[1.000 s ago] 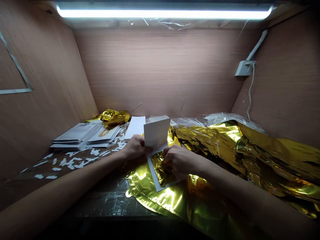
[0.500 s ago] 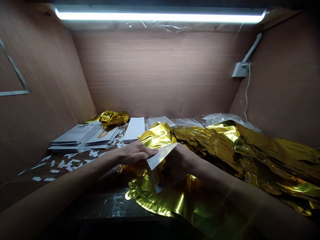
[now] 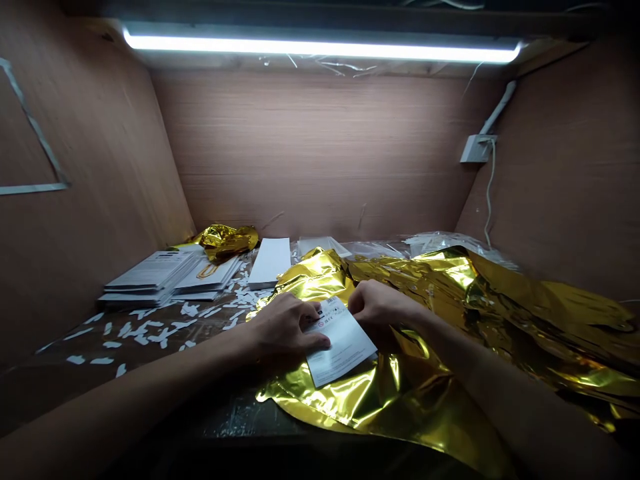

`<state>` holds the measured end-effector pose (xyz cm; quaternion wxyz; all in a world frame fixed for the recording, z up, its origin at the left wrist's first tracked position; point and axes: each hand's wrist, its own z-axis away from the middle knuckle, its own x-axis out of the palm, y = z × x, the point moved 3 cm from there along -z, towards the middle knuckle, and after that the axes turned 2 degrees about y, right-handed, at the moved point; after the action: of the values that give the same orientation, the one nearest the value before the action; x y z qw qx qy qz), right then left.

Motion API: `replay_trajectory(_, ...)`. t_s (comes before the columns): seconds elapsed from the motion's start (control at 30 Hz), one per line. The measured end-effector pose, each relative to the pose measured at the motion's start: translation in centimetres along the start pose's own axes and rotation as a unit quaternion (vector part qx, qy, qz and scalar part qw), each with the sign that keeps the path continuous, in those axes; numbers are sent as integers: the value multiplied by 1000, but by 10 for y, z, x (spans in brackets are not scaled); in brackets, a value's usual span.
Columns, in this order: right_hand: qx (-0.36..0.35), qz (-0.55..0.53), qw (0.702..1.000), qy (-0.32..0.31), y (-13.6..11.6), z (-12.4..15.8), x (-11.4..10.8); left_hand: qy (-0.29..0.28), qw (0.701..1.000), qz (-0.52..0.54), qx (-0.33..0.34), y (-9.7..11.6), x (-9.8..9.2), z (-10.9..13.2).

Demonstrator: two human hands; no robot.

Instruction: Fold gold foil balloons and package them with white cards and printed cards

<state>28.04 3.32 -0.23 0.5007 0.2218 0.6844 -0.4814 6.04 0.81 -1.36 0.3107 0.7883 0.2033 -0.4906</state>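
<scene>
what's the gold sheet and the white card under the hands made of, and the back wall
The gold sheet looks like thin metallized plastic film with a mirror-gloss finish: sharp crinkles and bright reflections show this, though it could be foil. The white card looks like paper card, fairly matte, with printed text and a flat, stiff look. The back wall looks like wood veneer panel, with fine horizontal grain.

The bench (image 3: 60, 387) is strewn with white paper scraps (image 3: 145, 327) and carries stacked leaflets (image 3: 150, 277), a white card strip (image 3: 270, 262), crumpled gold foil (image 3: 227, 241) at the back, and a wide gold foil sheet (image 3: 400, 393) spreading rightward.
</scene>
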Motion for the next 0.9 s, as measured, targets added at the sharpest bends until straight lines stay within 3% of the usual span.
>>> replay_trajectory(0.1, -2, -63, 996, 56, 6, -1, -4, 15, 999, -52, 2, 2, 3, 0)
replay_trajectory(0.17, -23, -48, 997, 61, 4, -3, 2, 22, 998, -54, 0, 4, 5, 1)
replay_trajectory(0.27, -46, 11, 998, 40, 0, -6, 15, 27, 999, -20, -11, 3, 6, 0)
replay_trajectory(0.47, -24, 35, 998, 37, 4, -9, 27, 81, 991, 34, -97, -18, 8, -8)
replay_trajectory(0.57, 12, 62, 996, 55, 15, -12, 35, 49, 987, 115, -100, -25, 11, -15)
replay_trajectory(0.77, -20, -147, 986, 79, 12, -20, 46, -7, 982, 124, -144, -40, 7, -21)
replay_trajectory(0.83, -16, -226, 971, 79, 5, -17, 45, -9, 965, 208, -161, -44, 5, -20)
replay_trajectory(0.9, 7, -283, 953, 105, 0, -15, 43, 17, 921, 346, -180, -49, 3, -19)
